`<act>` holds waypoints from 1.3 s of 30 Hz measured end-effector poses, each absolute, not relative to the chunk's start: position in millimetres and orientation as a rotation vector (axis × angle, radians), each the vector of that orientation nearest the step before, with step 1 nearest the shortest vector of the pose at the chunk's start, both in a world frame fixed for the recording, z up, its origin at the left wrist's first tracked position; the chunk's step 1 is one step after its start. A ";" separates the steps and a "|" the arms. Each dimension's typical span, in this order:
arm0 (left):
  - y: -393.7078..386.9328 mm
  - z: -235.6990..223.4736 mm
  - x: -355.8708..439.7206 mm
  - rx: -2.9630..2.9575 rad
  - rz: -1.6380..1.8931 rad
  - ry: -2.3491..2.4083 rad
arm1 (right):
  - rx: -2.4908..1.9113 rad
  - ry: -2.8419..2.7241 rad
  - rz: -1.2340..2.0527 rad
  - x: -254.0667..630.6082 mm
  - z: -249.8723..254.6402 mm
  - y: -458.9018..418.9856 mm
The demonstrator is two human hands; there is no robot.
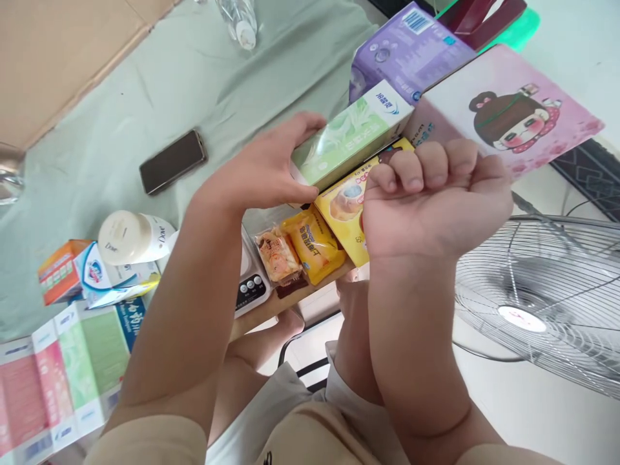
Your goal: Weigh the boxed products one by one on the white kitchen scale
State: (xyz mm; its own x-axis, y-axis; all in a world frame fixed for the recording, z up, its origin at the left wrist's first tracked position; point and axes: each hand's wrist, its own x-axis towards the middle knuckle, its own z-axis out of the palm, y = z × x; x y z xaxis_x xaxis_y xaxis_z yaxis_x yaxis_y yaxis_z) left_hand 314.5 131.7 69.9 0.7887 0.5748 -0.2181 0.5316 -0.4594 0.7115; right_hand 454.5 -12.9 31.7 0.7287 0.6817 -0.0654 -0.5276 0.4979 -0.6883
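Observation:
My left hand [261,165] is closed round the near-left end of a green and white toothpaste box [351,139], thumb on the near side and fingers over the far side. That box lies beside a yellow snack box [343,203]. My right hand [436,200] is palm up with its fingers curled in, and nothing shows in them. It is in front of a pink box [523,110] with a cartoon girl and covers part of the yellow box. Below my left hand are a yellow wrapped snack [314,247] and a clear-wrapped snack [278,255].
A white scale [252,290] is partly behind my left forearm. Further left are a Dove bottle [135,237], soap boxes [113,274] and several green and pink boxes [62,381]. A phone [173,161], bottle [239,22], purple box [402,55] and fan [537,297] surround the workspace.

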 end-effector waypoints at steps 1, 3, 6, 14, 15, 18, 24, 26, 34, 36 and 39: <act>133.5 69.1 313.4 2.164 0.047 0.823 | -0.761 -0.228 0.746 455.4 30.9 -13.0; 135.0 69.7 310.9 2.182 0.028 0.846 | -0.768 -0.226 0.755 454.0 34.8 -12.3; 131.8 76.0 308.1 2.207 -0.033 0.930 | -0.734 -0.059 0.730 446.8 49.7 -9.5; 121.2 86.1 307.8 2.239 -0.089 0.944 | -0.724 -0.153 0.802 448.9 46.7 -10.5; 121.3 86.2 307.8 2.238 -0.093 0.940 | -0.728 -0.155 0.809 449.4 45.6 -10.8; 121.5 87.8 308.8 2.240 -0.119 0.941 | -0.746 -0.065 0.804 446.0 53.7 -9.2; 123.2 91.4 309.2 2.213 -0.180 0.890 | -0.772 0.246 0.798 437.5 83.4 -4.9; 124.5 89.2 304.9 2.180 -0.142 0.891 | -0.768 0.268 0.802 437.6 85.6 -5.4; 64.4 94.3 245.9 1.898 1.006 0.997 | -0.758 0.064 0.813 419.3 83.9 -4.8; 30.6 101.3 220.0 1.763 1.237 1.126 | -0.734 -0.009 0.818 406.3 88.0 -4.8; -13.3 112.7 180.3 1.741 1.241 1.324 | -0.730 -0.090 0.843 379.5 95.2 -7.8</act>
State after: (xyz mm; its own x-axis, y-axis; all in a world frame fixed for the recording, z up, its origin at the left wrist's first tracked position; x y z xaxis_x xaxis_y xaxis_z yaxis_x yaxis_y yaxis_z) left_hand 180.3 -13.3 112.7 0.0571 0.9492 0.3096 0.3700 -0.3081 0.8764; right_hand 379.5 -7.8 95.2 0.6766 0.7075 -0.2042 -0.6481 0.4405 -0.6213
